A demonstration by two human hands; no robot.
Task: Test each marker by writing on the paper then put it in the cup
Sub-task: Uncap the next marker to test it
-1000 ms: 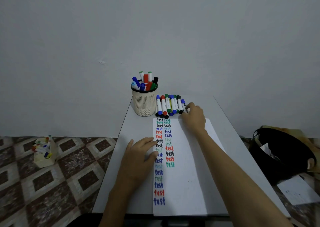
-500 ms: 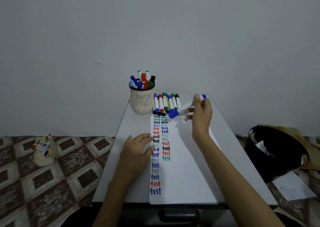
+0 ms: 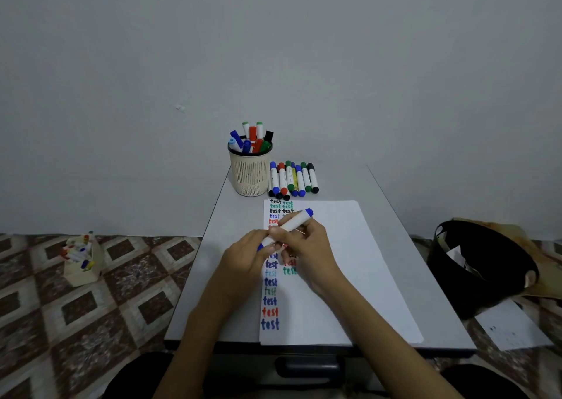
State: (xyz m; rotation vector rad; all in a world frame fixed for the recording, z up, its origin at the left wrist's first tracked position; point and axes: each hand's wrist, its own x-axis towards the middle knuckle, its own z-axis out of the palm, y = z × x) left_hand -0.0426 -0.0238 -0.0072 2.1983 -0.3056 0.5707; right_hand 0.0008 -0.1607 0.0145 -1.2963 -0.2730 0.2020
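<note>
A white marker with a blue cap (image 3: pixel 292 224) lies slanted above the paper (image 3: pixel 334 277). My right hand (image 3: pixel 307 252) grips its barrel, and my left hand (image 3: pixel 246 257) pinches the blue cap end at its lower left. The sheet carries two columns of the word "test" in several colours, partly hidden by my hands. A cream mesh cup (image 3: pixel 250 172) holding several markers stands at the table's far edge. To its right a row of loose markers (image 3: pixel 293 179) lies on the table.
The grey table (image 3: pixel 425 292) is narrow, with drops on both sides. A black bin (image 3: pixel 480 264) sits on the floor at right beside a loose sheet (image 3: pixel 511 328). A small box of markers (image 3: pixel 80 260) stands on the tiled floor at left.
My right hand picked a blue marker from the row and brought it down over the paper. My left hand left the sheet and took hold of the marker's cap end.
</note>
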